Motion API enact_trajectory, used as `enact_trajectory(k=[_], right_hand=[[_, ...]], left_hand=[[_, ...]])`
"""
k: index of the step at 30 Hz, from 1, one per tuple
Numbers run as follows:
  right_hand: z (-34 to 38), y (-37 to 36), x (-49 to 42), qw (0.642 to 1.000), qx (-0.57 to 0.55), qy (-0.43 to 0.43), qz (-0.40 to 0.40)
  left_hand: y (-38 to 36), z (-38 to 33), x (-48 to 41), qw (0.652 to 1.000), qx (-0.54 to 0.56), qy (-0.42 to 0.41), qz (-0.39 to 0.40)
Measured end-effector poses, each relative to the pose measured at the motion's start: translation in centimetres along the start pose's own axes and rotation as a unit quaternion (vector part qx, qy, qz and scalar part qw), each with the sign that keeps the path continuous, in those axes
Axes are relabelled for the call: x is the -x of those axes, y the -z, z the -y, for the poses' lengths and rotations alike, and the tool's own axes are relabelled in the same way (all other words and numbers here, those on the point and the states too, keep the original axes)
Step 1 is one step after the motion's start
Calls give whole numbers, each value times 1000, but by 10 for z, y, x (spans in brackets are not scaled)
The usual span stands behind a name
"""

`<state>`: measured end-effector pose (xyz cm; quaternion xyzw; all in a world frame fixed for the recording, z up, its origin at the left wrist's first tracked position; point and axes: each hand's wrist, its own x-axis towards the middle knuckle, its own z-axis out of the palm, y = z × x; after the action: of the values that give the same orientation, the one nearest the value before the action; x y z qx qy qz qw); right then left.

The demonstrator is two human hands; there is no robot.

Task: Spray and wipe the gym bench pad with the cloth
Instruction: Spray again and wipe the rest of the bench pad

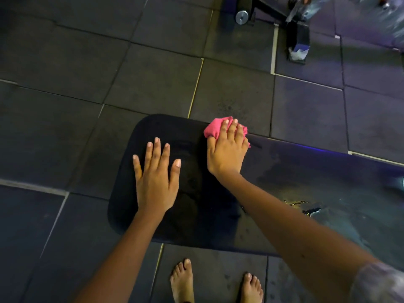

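Note:
The black gym bench pad [196, 215] runs from the middle of the view off to the right, its rounded end at the left. Wet, shiny patches lie on its right part. My right hand [227, 152] presses a crumpled pink cloth [215, 129] down on the pad's far edge. My left hand [156, 178] rests flat on the pad's left end, fingers spread, holding nothing. No spray bottle is in view.
Dark rubber floor tiles [87, 95] surround the bench. A black machine frame with a metal peg [242, 17] and a foot [298, 44] stands at the top right. My bare feet [182, 281] stand on the floor just in front of the pad.

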<state>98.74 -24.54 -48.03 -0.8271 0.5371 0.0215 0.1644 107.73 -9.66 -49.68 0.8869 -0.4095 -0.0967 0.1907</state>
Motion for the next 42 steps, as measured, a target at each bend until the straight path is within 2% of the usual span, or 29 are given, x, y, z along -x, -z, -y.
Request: enact_trajectory(k=[3,7,12,15,18,19,21,23,27,30,33,39,42], right_hand=[[21,1,-8,997,4,80,20],[43,-7,-15,977,26,209,33],[59,-12,-19,953,39,295,62],[66,-10,-20,942,41,323,83],[83,-16,-12,924,45,364,107],[90,-20,-6,916,49,382,111],[100,-26,7,899,55,418,115],[103,-31,21,873,54,469,122],[96,-41,54,789,60,594,145],[88,-46,74,764,45,624,159],[78,-48,85,735,29,656,172],[56,-38,91,677,50,713,175],[27,-30,94,656,53,726,197]], left_hand=[[8,6,0,997,44,53,-24],[18,27,9,990,136,25,-23],[28,51,27,978,202,40,-38],[37,52,30,944,318,71,-42],[45,50,31,884,442,131,-86],[47,52,31,866,469,146,-99],[50,55,35,853,485,152,-117],[53,58,41,855,481,144,-129],[62,66,51,850,483,149,-150],[67,69,59,853,478,159,-135],[66,69,68,873,447,163,-110],[54,58,80,893,414,151,-86],[44,49,83,922,361,126,-65]])
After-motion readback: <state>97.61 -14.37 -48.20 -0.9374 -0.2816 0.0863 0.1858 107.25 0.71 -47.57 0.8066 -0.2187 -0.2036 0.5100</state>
